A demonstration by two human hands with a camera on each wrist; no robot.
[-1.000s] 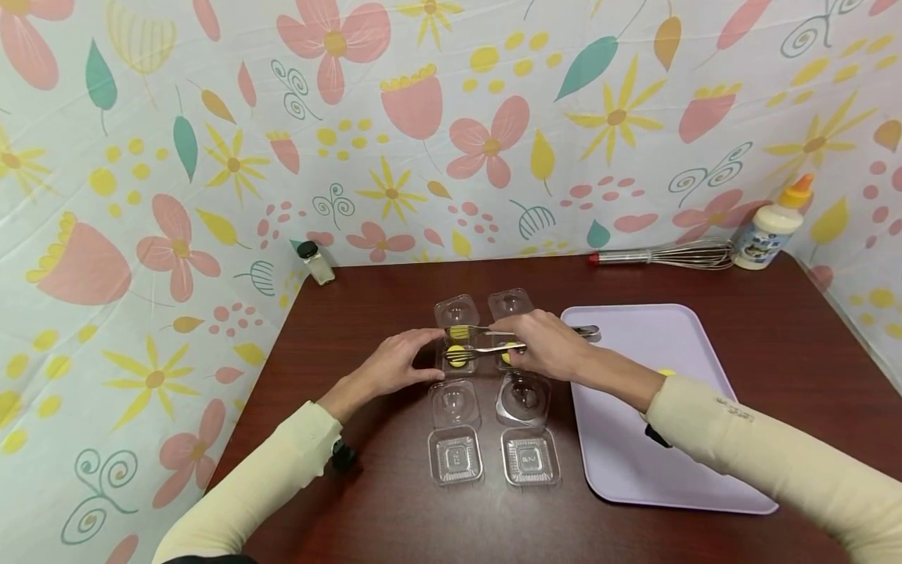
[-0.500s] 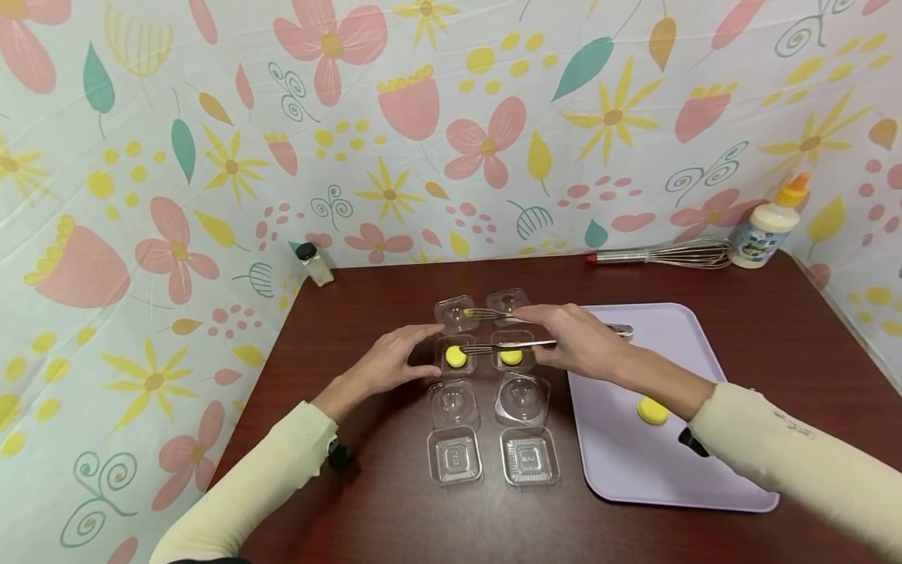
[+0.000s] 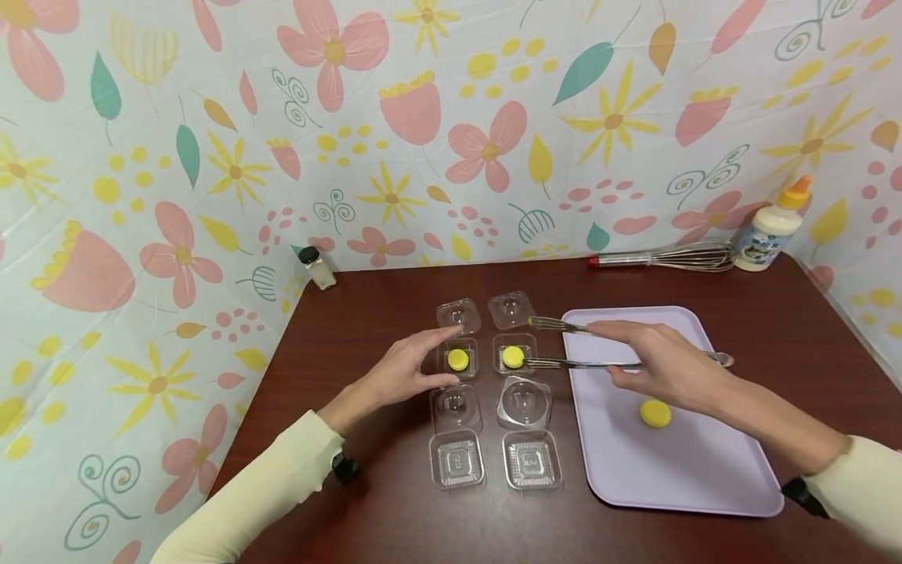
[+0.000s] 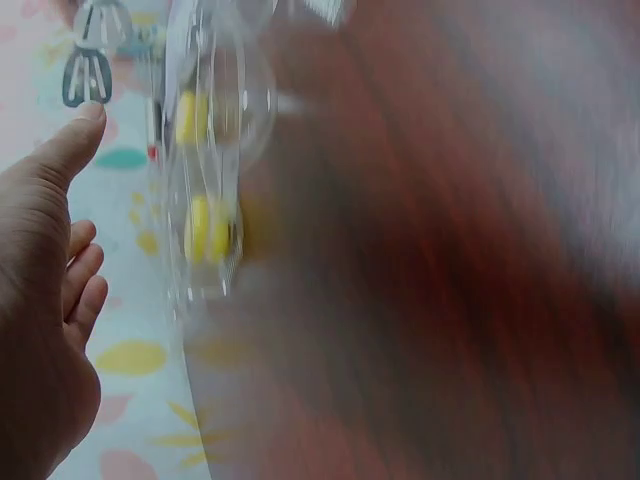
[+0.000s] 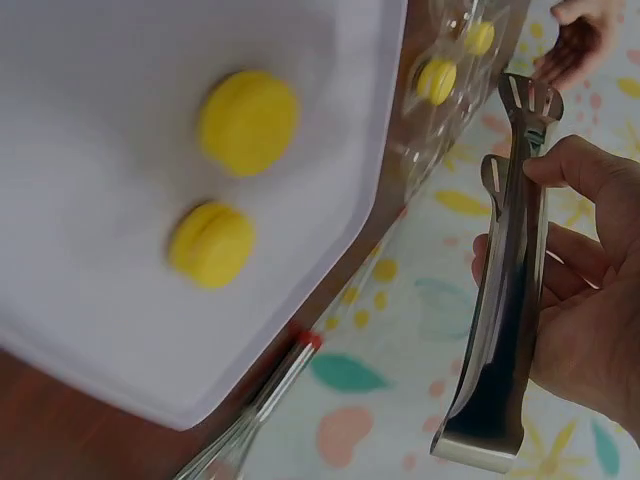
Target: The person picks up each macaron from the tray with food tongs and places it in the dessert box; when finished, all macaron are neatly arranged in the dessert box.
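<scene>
My right hand [image 3: 665, 364] holds metal tongs [image 5: 505, 280] between thumb and fingers, their arms spread apart with nothing between the tips. It is over the purple tray, the tongs pointing left. Two yellow macarons [image 5: 248, 122] lie on the tray in the right wrist view; the head view shows one. Left of the tray, one macaron [image 3: 458, 359] sits in a clear plastic box [image 3: 470, 373] and another macaron [image 3: 513, 357] in the box [image 3: 530, 345] beside it. My left hand [image 3: 402, 368], thumb and fingers apart, is at the left box; contact is unclear.
Nearer me stand two more opened clear boxes [image 3: 456, 462]. The tray [image 3: 620, 478] fills the table's right side. At the back are a whisk [image 3: 669, 257], a white bottle [image 3: 768, 235] with an orange tip and a small black-capped jar [image 3: 319, 269].
My right hand and the tongs have moved right, away from the left box to over the tray. The tongs no longer enclose the macaron there. My left hand has barely moved.
</scene>
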